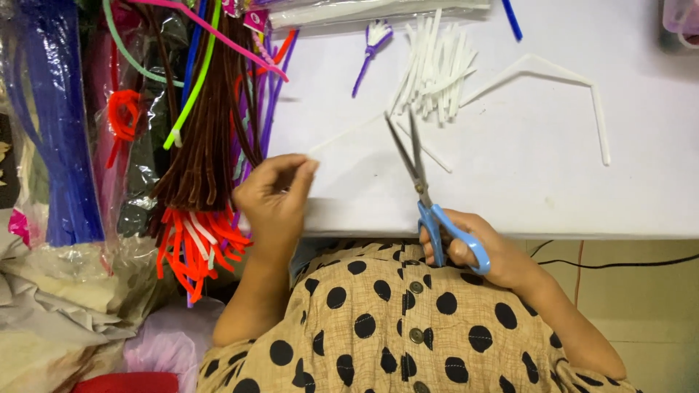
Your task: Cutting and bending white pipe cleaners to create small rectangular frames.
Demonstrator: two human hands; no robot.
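Dotted shirt (pixel 393 327) nearest the lens; above it the right hand (pixel 484 255) has its grip closed through the blue handles of the scissors (pixel 426 189), blades slightly parted around a thin white stem (pixel 349 133), whose near end the left hand (pixel 273 196) pinches between fingertips over the worktop (pixel 524 167) edge. Beyond lie a heap of cut white pieces (pixel 435 69), one bent white stem (pixel 553 80), and bundles of brown and orange stems (pixel 200 145) to the left. Risk, as judged: the stem sags between pinch and blades, so it could slip and cut unevenly, and the freed piece may roll off the edge.
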